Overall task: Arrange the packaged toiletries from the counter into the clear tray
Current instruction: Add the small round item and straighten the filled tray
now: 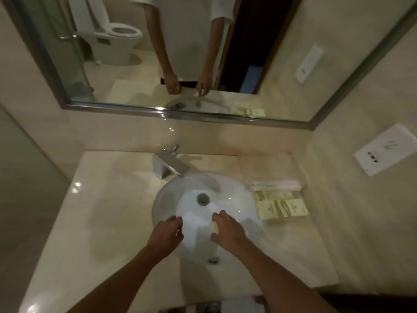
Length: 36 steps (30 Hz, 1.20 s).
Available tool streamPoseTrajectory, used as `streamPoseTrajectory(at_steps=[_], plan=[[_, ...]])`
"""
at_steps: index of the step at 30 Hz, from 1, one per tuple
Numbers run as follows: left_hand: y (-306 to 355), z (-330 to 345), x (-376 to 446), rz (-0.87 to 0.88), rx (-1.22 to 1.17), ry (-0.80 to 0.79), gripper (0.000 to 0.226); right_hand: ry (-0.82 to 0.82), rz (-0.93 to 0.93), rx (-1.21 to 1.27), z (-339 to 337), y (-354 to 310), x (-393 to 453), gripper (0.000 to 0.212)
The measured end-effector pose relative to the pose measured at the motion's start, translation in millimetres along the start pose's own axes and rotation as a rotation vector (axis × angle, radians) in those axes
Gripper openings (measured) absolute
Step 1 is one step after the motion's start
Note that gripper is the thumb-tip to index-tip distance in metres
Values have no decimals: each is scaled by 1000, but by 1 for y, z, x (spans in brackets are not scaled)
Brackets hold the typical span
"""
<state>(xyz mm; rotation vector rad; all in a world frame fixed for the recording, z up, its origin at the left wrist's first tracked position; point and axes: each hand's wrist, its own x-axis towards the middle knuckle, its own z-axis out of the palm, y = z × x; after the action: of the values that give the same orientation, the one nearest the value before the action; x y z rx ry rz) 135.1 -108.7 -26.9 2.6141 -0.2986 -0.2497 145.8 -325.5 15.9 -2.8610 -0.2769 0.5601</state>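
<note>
My right hand (228,231) hovers over the front of the white sink (237,193), shut on a small pale yellow packaged item (214,227) between thumb and fingers. My left hand (167,233) is beside it over the sink's front left rim, fingers curled in, with nothing visible in it. To the right of the sink, the clear tray (302,195) sits on the counter. It holds several flat yellow packets (282,207) and long white wrapped items (276,186) along its far side. The tray's edges are faint.
A chrome faucet (169,166) stands behind the sink, and the beige stone counter (108,211) spreads to the left. A mirror (158,53) above reflects my arms and a toilet. A white wall socket (388,150) is on the right wall.
</note>
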Motion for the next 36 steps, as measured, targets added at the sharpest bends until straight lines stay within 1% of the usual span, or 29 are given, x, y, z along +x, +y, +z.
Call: streamPoseTrajectory(at_steps=[6, 9, 12, 16, 20, 23, 29, 34, 36], plan=[[65, 11, 49, 137, 0, -30, 5, 147, 252, 118, -44, 76, -13, 45], [92, 20, 69, 156, -3, -44, 5, 209, 372, 178, -61, 117, -14, 43], [120, 28, 90, 143, 2, -47, 4, 249, 447, 213, -74, 159, -12, 41], [153, 45, 117, 114, 5, -58, 3, 295, 491, 263, -89, 220, -7, 43], [184, 59, 142, 127, 15, -49, 5, 332, 540, 310, -102, 275, 3, 42], [203, 66, 160, 128, 26, -29, 4, 337, 527, 292, -107, 305, 18, 39], [221, 75, 181, 65, 31, -33, 7, 332, 454, 185, -106, 334, 45, 32], [224, 78, 188, 28, 54, -54, 6, 296, 445, 101, -89, 347, 61, 31], [226, 81, 189, 33, 55, -57, 6, 288, 456, 60, -82, 351, 63, 36]])
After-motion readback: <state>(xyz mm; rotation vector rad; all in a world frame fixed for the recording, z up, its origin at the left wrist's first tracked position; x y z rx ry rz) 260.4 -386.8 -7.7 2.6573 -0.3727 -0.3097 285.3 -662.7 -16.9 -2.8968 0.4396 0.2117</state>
